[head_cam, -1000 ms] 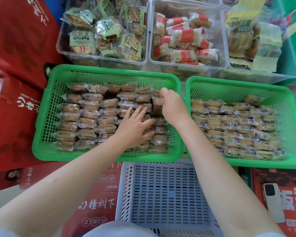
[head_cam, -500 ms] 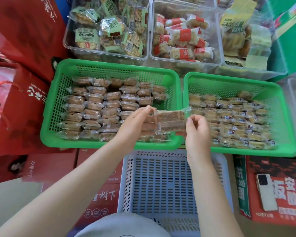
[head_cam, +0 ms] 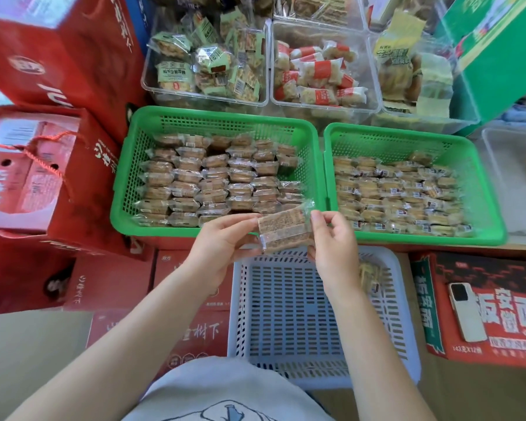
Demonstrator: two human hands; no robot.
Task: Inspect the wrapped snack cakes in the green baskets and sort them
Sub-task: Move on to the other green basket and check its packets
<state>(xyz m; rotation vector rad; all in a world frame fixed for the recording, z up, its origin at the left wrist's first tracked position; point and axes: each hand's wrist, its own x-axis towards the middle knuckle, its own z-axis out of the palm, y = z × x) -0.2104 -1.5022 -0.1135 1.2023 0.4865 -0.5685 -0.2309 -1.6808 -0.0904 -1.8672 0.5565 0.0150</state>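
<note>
Both hands hold one clear-wrapped snack cake (head_cam: 284, 230) by its ends, above the near rim of the left green basket (head_cam: 125, 180). My left hand (head_cam: 222, 241) pinches its left end and my right hand (head_cam: 331, 238) pinches its right end. The left green basket holds several rows of wrapped brown cakes (head_cam: 213, 177). The right green basket (head_cam: 486, 189) holds several paler wrapped cakes (head_cam: 401, 196). Below my hands stands a white slotted basket (head_cam: 286, 314) with one wrapped cake (head_cam: 369, 276) at its right side, partly hidden by my right forearm.
Clear tubs of other wrapped snacks (head_cam: 213, 68) stand behind the green baskets. Red gift boxes (head_cam: 43, 165) are stacked at the left. A phone (head_cam: 466, 311) lies on a red carton (head_cam: 498, 305) at the right. A green box (head_cam: 495, 56) stands at the back right.
My right hand took a cake out of the left green basket and both hands brought it toward me, over the basket's near rim. The camera view has shifted downward.
</note>
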